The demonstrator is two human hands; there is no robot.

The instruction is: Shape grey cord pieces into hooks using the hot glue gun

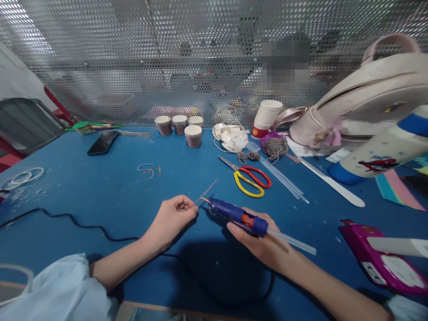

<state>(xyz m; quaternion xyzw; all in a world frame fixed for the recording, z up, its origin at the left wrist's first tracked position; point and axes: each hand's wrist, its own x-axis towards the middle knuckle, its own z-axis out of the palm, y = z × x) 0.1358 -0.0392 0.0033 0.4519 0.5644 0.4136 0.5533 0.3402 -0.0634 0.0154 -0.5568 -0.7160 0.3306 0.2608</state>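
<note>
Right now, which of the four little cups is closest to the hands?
The little cup standing alone in front of the others. The other three cups stand in a row behind it, closer to the mesh wall.

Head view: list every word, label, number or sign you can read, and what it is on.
No text reads clearly.
Ribbon: dark print, too blurred.
Cup stack: red mark, too small.
Bottle: red spider picture, no legible words.
Pink box: label, too small.
Glue gun: no text shows.

- Bare blue bench (110, 196) lies open left and far-left of the hands.
- Scissors (249, 178) and cups (180, 127) block the far side.
- Black cable (67, 219) crosses near left.
- Purple case (377, 256) crowds near right.
</note>
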